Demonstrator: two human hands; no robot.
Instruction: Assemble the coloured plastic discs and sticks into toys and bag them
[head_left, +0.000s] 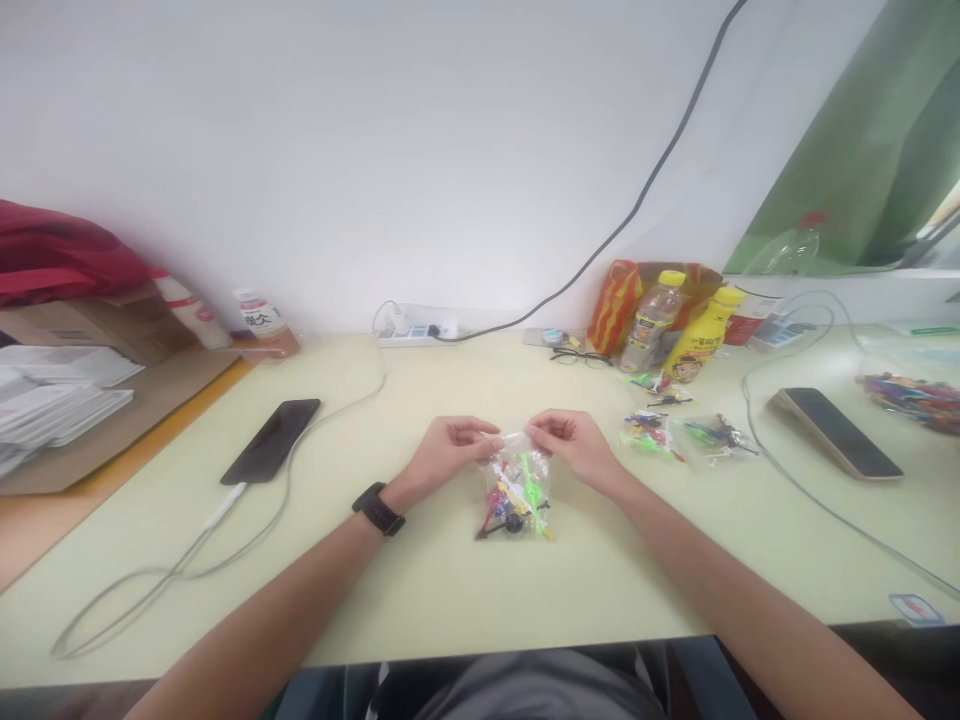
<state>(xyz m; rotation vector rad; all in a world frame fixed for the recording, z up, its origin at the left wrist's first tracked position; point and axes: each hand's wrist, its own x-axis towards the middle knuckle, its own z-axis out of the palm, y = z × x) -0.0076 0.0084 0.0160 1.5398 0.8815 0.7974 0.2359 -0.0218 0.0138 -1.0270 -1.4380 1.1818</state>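
A clear plastic bag [517,495] with small coloured plastic pieces inside, green, white, yellow, red and black, lies over the middle of the table. My left hand [457,447] pinches its top edge at the left corner. At the right corner, my right hand [570,445] has closed thumb and fingers on the same edge. The pieces sit in the lower part of the bag, below both hands. A dark watch [379,509] is on my left wrist.
Similar filled bags [651,433] lie to the right, before a yellow bottle [701,335] and a clear drink bottle [651,325]. A black phone [271,442] with a charging cable lies left. Another phone [840,430] rests right. Glasses [581,357] and a power strip [420,328] are behind.
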